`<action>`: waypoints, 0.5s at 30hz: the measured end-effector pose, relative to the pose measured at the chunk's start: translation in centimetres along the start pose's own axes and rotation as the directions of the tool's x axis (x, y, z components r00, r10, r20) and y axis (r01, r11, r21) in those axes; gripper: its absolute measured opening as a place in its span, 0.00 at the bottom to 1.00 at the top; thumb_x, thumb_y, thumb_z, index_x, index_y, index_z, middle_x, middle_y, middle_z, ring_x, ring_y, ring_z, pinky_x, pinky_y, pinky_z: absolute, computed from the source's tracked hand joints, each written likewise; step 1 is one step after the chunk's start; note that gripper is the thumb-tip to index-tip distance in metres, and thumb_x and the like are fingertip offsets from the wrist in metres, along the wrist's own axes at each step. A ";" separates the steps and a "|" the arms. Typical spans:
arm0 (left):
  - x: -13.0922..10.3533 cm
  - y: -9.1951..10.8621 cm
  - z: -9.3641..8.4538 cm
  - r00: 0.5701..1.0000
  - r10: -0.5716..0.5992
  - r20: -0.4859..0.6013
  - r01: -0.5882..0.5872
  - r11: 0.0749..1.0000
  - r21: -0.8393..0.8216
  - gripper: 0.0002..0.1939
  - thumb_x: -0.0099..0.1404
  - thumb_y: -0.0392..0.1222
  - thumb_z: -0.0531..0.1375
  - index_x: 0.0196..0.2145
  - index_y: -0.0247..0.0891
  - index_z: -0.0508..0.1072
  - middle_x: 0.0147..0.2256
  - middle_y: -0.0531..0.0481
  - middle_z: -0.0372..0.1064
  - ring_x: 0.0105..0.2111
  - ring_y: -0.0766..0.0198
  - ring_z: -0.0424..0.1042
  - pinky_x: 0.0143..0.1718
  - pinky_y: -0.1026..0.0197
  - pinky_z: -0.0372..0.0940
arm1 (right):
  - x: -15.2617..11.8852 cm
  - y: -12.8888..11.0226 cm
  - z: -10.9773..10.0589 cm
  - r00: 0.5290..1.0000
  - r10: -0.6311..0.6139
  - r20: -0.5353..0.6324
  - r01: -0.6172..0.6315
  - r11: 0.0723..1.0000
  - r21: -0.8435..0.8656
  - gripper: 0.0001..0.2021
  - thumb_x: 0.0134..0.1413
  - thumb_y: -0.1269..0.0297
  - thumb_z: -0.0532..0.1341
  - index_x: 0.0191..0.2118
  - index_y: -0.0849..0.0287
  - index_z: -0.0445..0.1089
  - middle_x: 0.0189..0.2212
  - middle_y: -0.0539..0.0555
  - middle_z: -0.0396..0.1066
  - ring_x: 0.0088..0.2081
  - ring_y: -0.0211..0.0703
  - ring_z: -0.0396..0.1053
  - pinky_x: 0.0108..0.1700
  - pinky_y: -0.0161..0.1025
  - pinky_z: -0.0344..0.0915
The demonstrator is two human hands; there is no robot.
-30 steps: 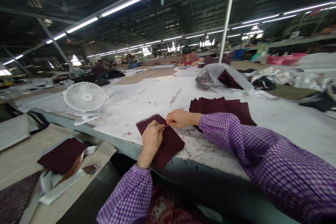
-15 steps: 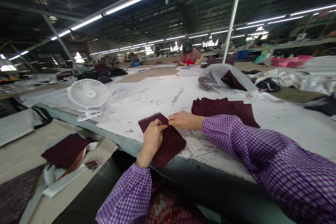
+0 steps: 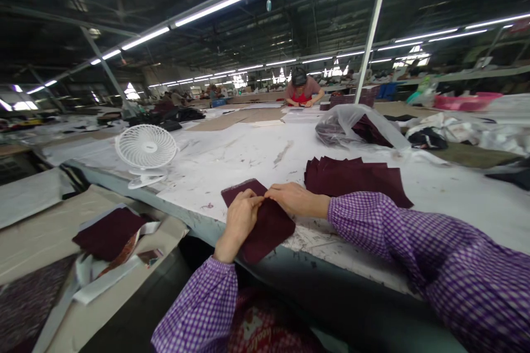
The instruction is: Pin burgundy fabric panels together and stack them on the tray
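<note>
A dark maroon fabric piece (image 3: 271,231) lies at the front edge of the white-topped table, its near corner reaching over the edge. My left hand (image 3: 240,219) rests on its left side, thumb and fingers closed on the cloth near the middle. From the right, my right hand (image 3: 292,199) pinches the fabric's upper right edge, its fingertips almost meeting those of my left hand. Whatever lies right between the fingertips is too small to make out. Beyond my right wrist sits a fanned stack of maroon fabric pieces (image 3: 356,176).
A white fan (image 3: 147,148) stands on the table (image 3: 232,149) at left. Behind the stack is a clear plastic bag (image 3: 337,124) with maroon cloth inside. Fabric scraps (image 3: 110,234) lie on a lower surface at left. Across the table a person (image 3: 304,91) in red bends over work.
The view has shifted slightly, moving the scene a little to the right. Both hands stay on the fabric piece, with the fingertips still close together and my right hand slightly lower.
</note>
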State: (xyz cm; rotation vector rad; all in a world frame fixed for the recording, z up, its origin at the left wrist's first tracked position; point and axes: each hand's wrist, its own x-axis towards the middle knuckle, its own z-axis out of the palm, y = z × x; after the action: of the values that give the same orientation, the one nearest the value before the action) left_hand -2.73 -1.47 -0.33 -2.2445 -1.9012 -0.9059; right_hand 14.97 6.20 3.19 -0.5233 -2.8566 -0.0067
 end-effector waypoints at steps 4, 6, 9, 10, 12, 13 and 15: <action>-1.4 -1.9 -1.3 0.998 -0.028 -0.047 0.022 0.992 -0.125 0.12 0.64 0.33 0.55 0.36 0.42 0.79 0.33 0.50 0.71 0.35 0.63 0.69 0.39 0.60 0.64 | -0.2 0.3 -0.1 0.997 -0.078 0.004 0.078 0.997 0.021 0.16 0.56 0.77 0.52 0.47 0.63 0.71 0.44 0.59 0.71 0.41 0.43 0.70 0.41 0.37 0.64; -2.1 -2.5 -1.7 0.998 0.003 -0.070 -0.013 0.989 -0.145 0.11 0.65 0.35 0.55 0.36 0.42 0.78 0.33 0.50 0.71 0.35 0.63 0.69 0.38 0.60 0.64 | -0.2 0.7 -0.3 0.994 -0.112 0.019 0.111 0.994 0.020 0.17 0.57 0.78 0.51 0.47 0.63 0.71 0.45 0.59 0.71 0.42 0.42 0.69 0.43 0.37 0.64; -2.6 -2.8 -1.9 0.994 0.073 -0.086 -0.083 0.990 -0.113 0.12 0.67 0.37 0.53 0.36 0.41 0.78 0.32 0.49 0.70 0.35 0.63 0.67 0.37 0.60 0.63 | -0.1 1.0 -0.5 0.989 -0.132 0.070 0.133 0.991 -0.022 0.17 0.57 0.78 0.50 0.48 0.64 0.71 0.45 0.59 0.70 0.42 0.42 0.69 0.43 0.37 0.64; -2.7 -2.7 -1.9 0.992 0.087 -0.086 -0.095 0.991 -0.097 0.13 0.67 0.37 0.53 0.37 0.41 0.78 0.32 0.49 0.70 0.35 0.63 0.67 0.37 0.60 0.63 | 0.0 0.9 -0.6 0.987 -0.135 0.093 0.139 0.990 -0.039 0.18 0.57 0.78 0.51 0.49 0.64 0.71 0.45 0.59 0.70 0.41 0.42 0.69 0.42 0.37 0.64; -2.7 -2.7 -2.0 0.992 0.099 -0.078 -0.105 0.992 -0.076 0.13 0.68 0.39 0.52 0.37 0.40 0.78 0.32 0.48 0.69 0.35 0.63 0.66 0.37 0.60 0.63 | 0.1 0.7 -0.8 0.980 -0.140 0.139 0.152 0.985 -0.079 0.19 0.57 0.78 0.51 0.50 0.63 0.70 0.45 0.59 0.69 0.41 0.42 0.69 0.41 0.37 0.64; -2.7 -2.6 -2.0 0.992 0.102 -0.071 -0.107 0.992 -0.071 0.14 0.68 0.39 0.52 0.38 0.40 0.78 0.33 0.48 0.69 0.35 0.63 0.66 0.37 0.60 0.63 | 0.2 0.5 -1.0 0.977 -0.142 0.161 0.160 0.982 -0.101 0.19 0.57 0.78 0.51 0.52 0.62 0.70 0.45 0.59 0.69 0.41 0.42 0.69 0.40 0.36 0.64; -2.6 -2.7 -2.1 0.992 0.109 -0.058 -0.113 0.992 -0.064 0.14 0.68 0.40 0.51 0.38 0.40 0.78 0.33 0.48 0.69 0.35 0.63 0.66 0.37 0.60 0.63 | 0.5 0.0 -1.4 0.967 -0.146 0.209 0.181 0.971 -0.156 0.21 0.57 0.77 0.52 0.55 0.59 0.68 0.44 0.60 0.68 0.40 0.43 0.69 0.39 0.37 0.63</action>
State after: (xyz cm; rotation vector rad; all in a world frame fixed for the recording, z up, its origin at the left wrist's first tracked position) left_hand -6.19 -3.99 -0.65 -2.3114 -1.7298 -1.0178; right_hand 14.88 6.33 4.67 -0.3337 -3.1042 -0.2488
